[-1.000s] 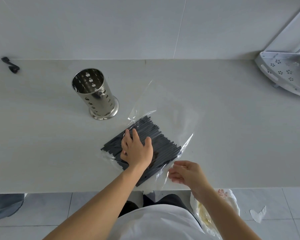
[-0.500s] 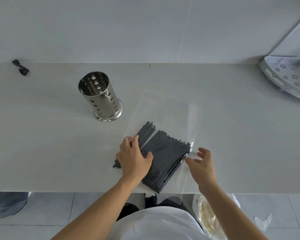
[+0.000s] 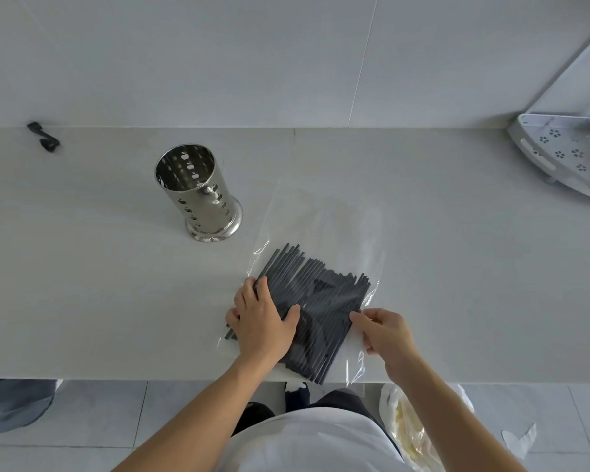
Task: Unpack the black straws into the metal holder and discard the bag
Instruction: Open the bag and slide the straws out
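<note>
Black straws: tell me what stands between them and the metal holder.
The clear bag still wraps the black straws, with the left hand pressing on top of them. The counter stretch to the metal holder shows nothing else in between.

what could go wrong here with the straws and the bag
The straws lie fanned out and loose, their near ends past the counter edge, so some may slide to the floor. The left hand only presses flat on them, so when the right hand tugs the bag, they could scatter.
</note>
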